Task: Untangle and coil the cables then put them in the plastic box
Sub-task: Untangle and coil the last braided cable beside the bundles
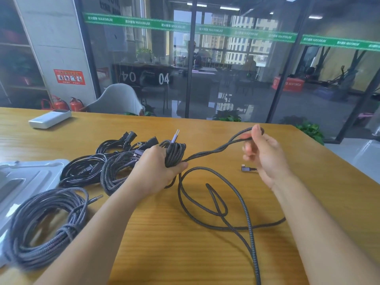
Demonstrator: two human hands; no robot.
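I see the wooden counter (205,254) carrying a coiled bundle (45,227) beside the plastic box (24,177). My left hand (156,171) grips a half-wound braided cable (174,153); my right hand (265,155) pinches its loop.

Bright daylight through the glass wall (226,68), soft shadows, wide-angle bowing at edges, right hand (265,155) seemingly motion-blurred.

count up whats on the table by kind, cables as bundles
Braided cable being coiled, held in both hands: 1
Braided cable bundles lying on the table: 2
Black cable bundles: 2
White power bank: 1
Plastic box: 1
Total: 7
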